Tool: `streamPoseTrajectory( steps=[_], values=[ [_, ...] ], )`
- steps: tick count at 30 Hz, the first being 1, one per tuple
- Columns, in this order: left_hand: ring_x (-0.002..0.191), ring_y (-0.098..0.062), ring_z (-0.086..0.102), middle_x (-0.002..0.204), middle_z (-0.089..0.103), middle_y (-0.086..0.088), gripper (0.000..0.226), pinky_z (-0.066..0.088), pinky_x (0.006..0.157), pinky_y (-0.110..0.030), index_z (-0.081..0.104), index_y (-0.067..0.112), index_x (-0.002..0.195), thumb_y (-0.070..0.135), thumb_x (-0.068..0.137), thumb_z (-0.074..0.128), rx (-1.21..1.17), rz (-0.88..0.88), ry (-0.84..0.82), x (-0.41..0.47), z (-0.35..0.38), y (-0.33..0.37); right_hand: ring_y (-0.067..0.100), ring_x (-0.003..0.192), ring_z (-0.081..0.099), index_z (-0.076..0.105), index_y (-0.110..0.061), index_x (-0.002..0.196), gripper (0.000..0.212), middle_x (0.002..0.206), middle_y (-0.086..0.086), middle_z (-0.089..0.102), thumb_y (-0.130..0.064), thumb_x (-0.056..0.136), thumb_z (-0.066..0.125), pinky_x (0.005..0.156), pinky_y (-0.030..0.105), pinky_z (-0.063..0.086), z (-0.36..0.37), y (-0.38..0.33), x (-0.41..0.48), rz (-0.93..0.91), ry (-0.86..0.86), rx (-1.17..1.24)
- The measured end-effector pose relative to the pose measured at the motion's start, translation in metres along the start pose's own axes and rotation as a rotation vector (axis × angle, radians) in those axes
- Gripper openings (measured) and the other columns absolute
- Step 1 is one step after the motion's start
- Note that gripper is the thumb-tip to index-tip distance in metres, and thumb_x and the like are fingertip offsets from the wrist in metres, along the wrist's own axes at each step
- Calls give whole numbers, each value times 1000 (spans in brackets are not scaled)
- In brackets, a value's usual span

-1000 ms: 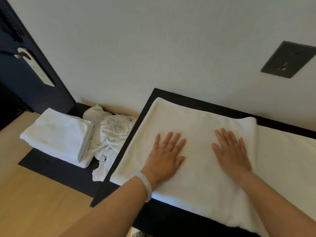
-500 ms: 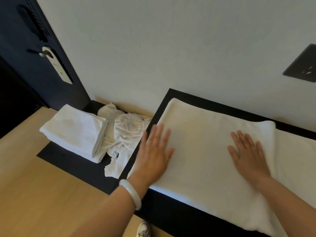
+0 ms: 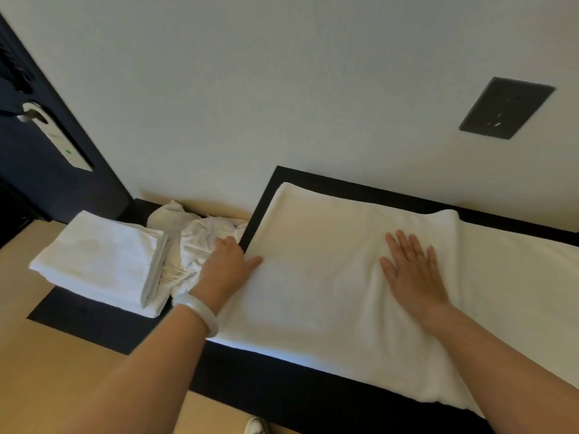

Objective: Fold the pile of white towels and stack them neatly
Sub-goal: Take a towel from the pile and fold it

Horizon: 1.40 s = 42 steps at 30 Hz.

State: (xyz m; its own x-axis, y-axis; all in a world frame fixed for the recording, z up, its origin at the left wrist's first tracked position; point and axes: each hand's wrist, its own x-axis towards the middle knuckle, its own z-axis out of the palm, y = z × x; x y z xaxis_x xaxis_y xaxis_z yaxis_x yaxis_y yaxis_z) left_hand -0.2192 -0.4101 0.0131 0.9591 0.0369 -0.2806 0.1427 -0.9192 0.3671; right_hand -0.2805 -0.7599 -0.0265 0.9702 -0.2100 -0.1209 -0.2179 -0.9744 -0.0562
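On the far left, a folded stack (image 3: 100, 264) of white towels sits on a low dark platform (image 3: 78, 311). Just to its right, touching it, lies the crumpled pile (image 3: 191, 242) of unfolded towels against the wall.

The left hand (image 3: 227, 267), with a pale bracelet (image 3: 200, 311) at the wrist, is now at the left edge of the flat towel (image 3: 313, 277). Its fingers (image 3: 228, 244) bend down over that edge and their tips are hidden, while the thumb lies on top of the cloth, so it seems to grip the edge. Half a second ago this hand lay flat with straight fingers a little in from the edge, and a second ago it pressed near the towel's middle.

The flat towel is spread over the dark table (image 3: 282, 386) and runs off to the right.

The right hand (image 3: 413, 274) stays where it was, palm down on the towel near the raised fold, fingers straight and slightly spread, holding nothing.

On the wall at far right is a dark socket plate (image 3: 506, 108).
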Motion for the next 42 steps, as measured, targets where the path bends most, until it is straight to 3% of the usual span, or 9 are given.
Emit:
streamPoseTrajectory(
  steps=[3, 10, 16, 25, 28, 31, 34, 37, 42],
  values=[
    [82, -21, 54, 108, 63, -17, 67, 41, 70, -30, 52, -4, 120, 52, 86, 68, -111, -44, -130, 14, -15, -14, 15, 153, -12, 0, -31, 159, 60, 167, -7, -9, -48, 104, 14, 123, 43, -9, -3, -10, 0, -8, -17, 37],
    [112, -30, 53, 131, 51, -18, 91, 41, 83, -31, 31, -6, 142, 37, 79, 81, -124, -66, -174, 10, -18, 0, 18, 153, -12, 1, -29, 160, 60, 167, -4, -8, -47, 104, 15, 123, 46, -9, -3, -32, 4, -17, -12, 66],
    [92, -28, 58, 103, 63, -13, 34, 47, 78, -36, 61, 0, 112, 22, 88, 71, -278, -76, -145, 6, -23, -6, 18, 153, -12, 0, -28, 160, 59, 167, -3, -9, -46, 105, 14, 123, 47, -10, -5, -35, 2, -29, -15, 76],
    [93, -31, 53, 104, 58, -15, 17, 44, 81, -40, 54, 3, 106, 17, 97, 56, -214, -107, 88, -7, -14, -8, 17, 153, -10, 3, -24, 160, 59, 167, -1, -6, -43, 107, 23, 123, 41, -10, -11, -17, -14, -131, -48, 120],
    [113, -41, 49, 123, 54, -23, 40, 42, 97, -51, 52, -2, 124, 15, 90, 64, 196, 58, 387, -19, 8, 20, 16, 154, -3, 13, -20, 159, 59, 167, 2, 3, -39, 106, 30, 123, 39, -9, -18, 19, -39, -12, 76, 196],
    [121, -44, 55, 130, 57, -24, 56, 45, 98, -55, 56, -4, 129, 18, 81, 76, 110, 513, 389, -58, 56, 85, 17, 154, -1, 15, -14, 159, 58, 167, 6, 6, -39, 107, 23, 124, 37, -8, -18, 56, -72, 159, 122, 238],
    [135, -32, 48, 144, 52, -14, 56, 41, 107, -50, 55, 6, 137, 38, 91, 50, 195, 843, 210, -98, 107, 147, 20, 154, 4, 17, -11, 158, 74, 166, 8, 11, -50, 97, 7, 124, 39, -5, -5, 68, -104, 244, 128, 250],
    [145, -26, 31, 156, 38, -5, 60, 20, 114, -55, 45, 21, 148, 49, 96, 31, 336, 931, 66, -111, 143, 164, 16, 154, 4, 13, -15, 159, 80, 166, 3, 8, -56, 91, 0, 124, 39, -5, 14, 83, -136, 220, 92, 163],
    [146, -25, 31, 159, 33, -3, 60, 18, 113, -59, 41, 25, 150, 48, 96, 31, 382, 892, 44, -106, 158, 157, 9, 151, -13, -12, -24, 157, 70, 165, -5, -14, -59, 99, 4, 122, 35, -12, 10, 165, -180, 480, 51, 142]
  ],
)
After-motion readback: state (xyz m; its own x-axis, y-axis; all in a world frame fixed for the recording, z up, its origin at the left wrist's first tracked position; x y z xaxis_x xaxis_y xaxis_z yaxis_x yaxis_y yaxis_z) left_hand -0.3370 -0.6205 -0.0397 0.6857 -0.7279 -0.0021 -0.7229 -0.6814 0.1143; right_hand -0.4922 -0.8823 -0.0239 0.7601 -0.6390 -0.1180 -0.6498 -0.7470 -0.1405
